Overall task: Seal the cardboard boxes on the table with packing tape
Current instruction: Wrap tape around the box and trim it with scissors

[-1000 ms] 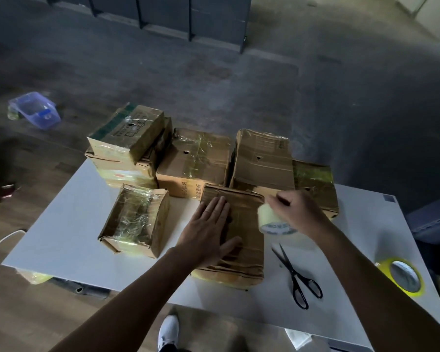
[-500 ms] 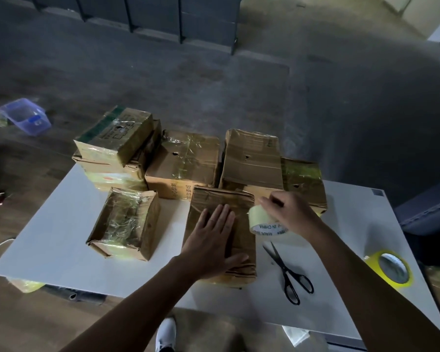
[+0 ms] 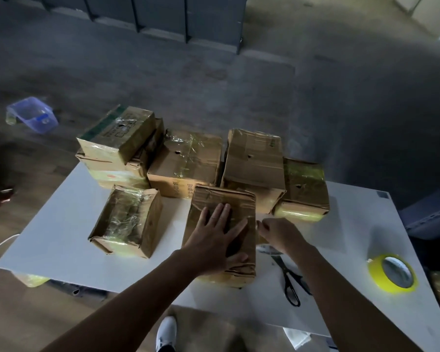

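Note:
A worn cardboard box [image 3: 224, 196] lies near the front of the white table [image 3: 56, 224]. My left hand [image 3: 217, 236] rests flat on its top with the fingers spread. My right hand [image 3: 278, 232] sits low against the box's right side, fingers curled round a clear packing tape roll [image 3: 266, 247]. Only a pale sliver of the roll shows under the hand. Several other boxes stand behind and to the left, among them a film-wrapped one [image 3: 127, 219] and a stacked one [image 3: 117, 133].
Black scissors [image 3: 290, 280] lie on the table just right of the box, under my right forearm. A yellow tape roll [image 3: 391, 274] sits near the table's right edge. A blue plastic tub [image 3: 32, 118] is on the floor at the far left.
My right hand has dropped with the tape roll from above the box's top right corner down to its right side. My left hand stays flat on the box.

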Available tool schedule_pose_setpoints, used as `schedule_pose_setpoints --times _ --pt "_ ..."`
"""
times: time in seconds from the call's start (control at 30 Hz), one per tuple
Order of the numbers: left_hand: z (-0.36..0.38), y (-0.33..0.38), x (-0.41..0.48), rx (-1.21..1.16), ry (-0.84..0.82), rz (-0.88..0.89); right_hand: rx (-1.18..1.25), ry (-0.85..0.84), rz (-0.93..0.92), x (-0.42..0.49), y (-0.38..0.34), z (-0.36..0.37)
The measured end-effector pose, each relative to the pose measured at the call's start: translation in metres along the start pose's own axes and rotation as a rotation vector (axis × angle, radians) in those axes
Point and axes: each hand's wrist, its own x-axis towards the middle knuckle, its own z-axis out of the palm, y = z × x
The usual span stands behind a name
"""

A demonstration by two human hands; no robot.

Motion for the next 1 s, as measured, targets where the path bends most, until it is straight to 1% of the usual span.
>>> schedule_pose_setpoints --times 0.07,0.2,0.27,0.4,0.5,0.57,0.63,0.7,0.77,0.83,0.9,1.0 --pt "-0.008 0.017 0.004 -0.013 -0.023 -0.079 -0.053 0.006 -0.007 0.001 -0.006 0.01" --pt "-0.015 0.06 0.015 -0.06 -0.054 -0.286 -0.134 0.07 -0.04 0.001 -0.005 0.012" --pt "-0.013 0.073 0.019 -0.046 -0.08 -0.34 -0.174 0.082 -0.03 0.001 -0.006 0.012" --pt "-0.006 0.079 0.019 -0.061 -0.096 -0.34 -0.185 0.125 -0.011 -0.004 -0.008 0.016" --pt "-0.007 0.079 0.021 -0.1 -0.077 -0.357 -0.104 0.121 0.051 -0.003 -0.01 0.015" --pt "-0.007 0.074 0.018 -0.125 -0.034 -0.342 -0.041 0.119 0.094 -0.003 -0.015 0.013" --pt "-0.007 0.063 0.01 -0.175 0.049 -0.328 0.03 0.151 0.127 -0.003 -0.021 0.009" --pt "-0.006 0.049 0.001 -0.222 0.127 -0.334 0.096 0.189 0.133 -0.003 -0.029 0.004" --pt "-0.007 0.034 -0.009 -0.248 0.154 -0.376 0.146 0.206 0.11 -0.002 -0.037 0.0" --pt "-0.009 0.02 -0.016 -0.266 0.119 -0.447 0.173 0.212 0.083 -0.001 -0.043 -0.003" --pt "-0.014 0.009 -0.018 -0.304 0.037 -0.515 0.225 0.219 0.066 -0.002 -0.046 -0.003" --pt "-0.024 -0.001 -0.011 -0.356 -0.073 -0.546 0.269 0.239 0.057 -0.001 -0.049 -0.005"
